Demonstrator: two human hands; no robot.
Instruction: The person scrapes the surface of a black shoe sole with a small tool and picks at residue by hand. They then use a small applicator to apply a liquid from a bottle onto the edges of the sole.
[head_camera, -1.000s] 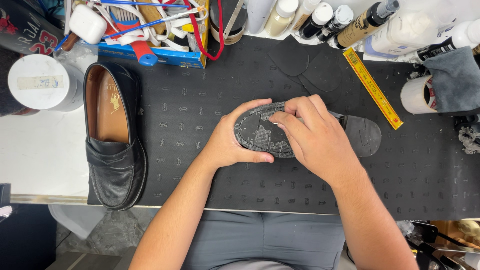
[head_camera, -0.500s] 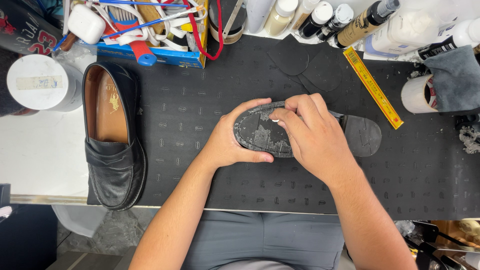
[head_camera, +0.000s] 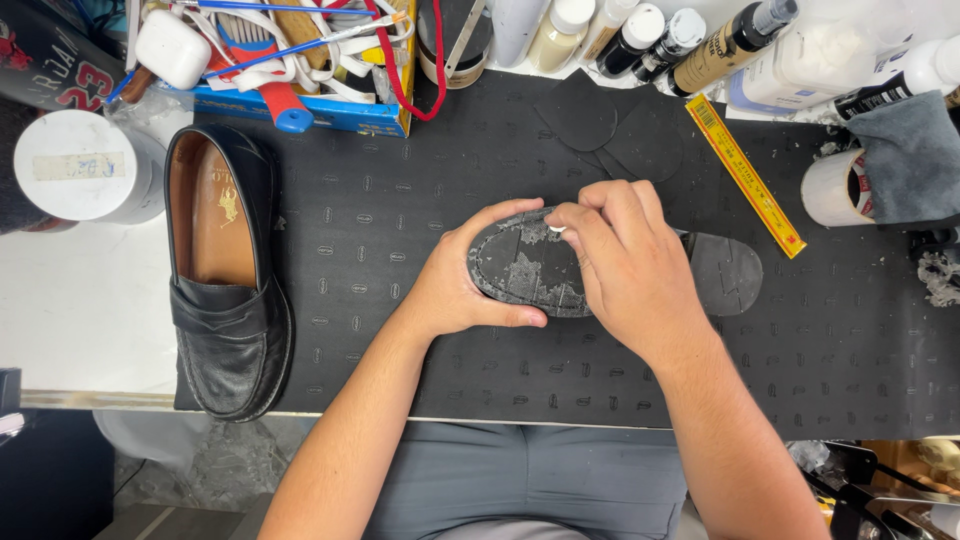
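Head view: an upturned shoe (head_camera: 530, 270) lies sole-up at the centre of the frame on a black mat (head_camera: 400, 200) covering the surface; its sole is worn grey and its heel (head_camera: 725, 275) points right; the left hand (head_camera: 465, 280) curls around the toe end, thumb below and fingers over the top edge, gripping it; the right hand (head_camera: 625, 265) rests over the middle of the sole, fingertips pinched on a small pale object too small to identify; a second black loafer (head_camera: 225, 270) sits upright at the left; a yellow ruler (head_camera: 745, 175) lies diagonally at the upper right; bottles (head_camera: 640, 40) line the top edge; a white round container (head_camera: 85, 165) stands at the upper left.
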